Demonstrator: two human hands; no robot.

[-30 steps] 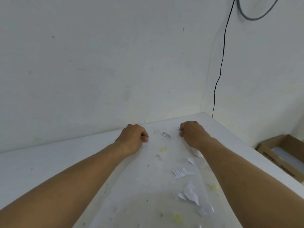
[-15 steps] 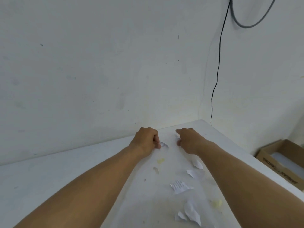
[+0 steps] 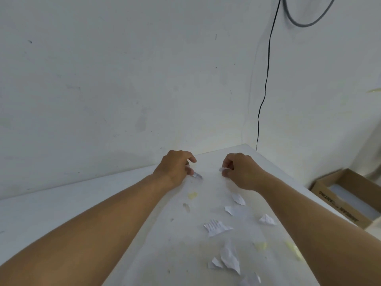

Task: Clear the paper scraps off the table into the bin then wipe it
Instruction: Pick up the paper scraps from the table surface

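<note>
My left hand (image 3: 175, 169) is curled at the far end of the white tabletop (image 3: 51, 213), fingers pinching a small torn white paper scrap (image 3: 196, 175) that touches the surface. My right hand (image 3: 240, 170) is just across from it, also curled, thumb and fingers pinching another tiny white paper scrap (image 3: 222, 169). Between my forearms more torn white scraps lie loose: a printed lined piece (image 3: 215, 227), two pointed bits (image 3: 237, 204) nearer the right wrist, a small one (image 3: 267, 219) beside the right forearm, a crumpled cluster (image 3: 228, 260) closest to me. Yellowish stains (image 3: 192, 195) mark the top. An open brown cardboard box (image 3: 348, 197) sits below the table's right edge. A thin black cable (image 3: 266, 85) hangs down the white wall corner.
</note>
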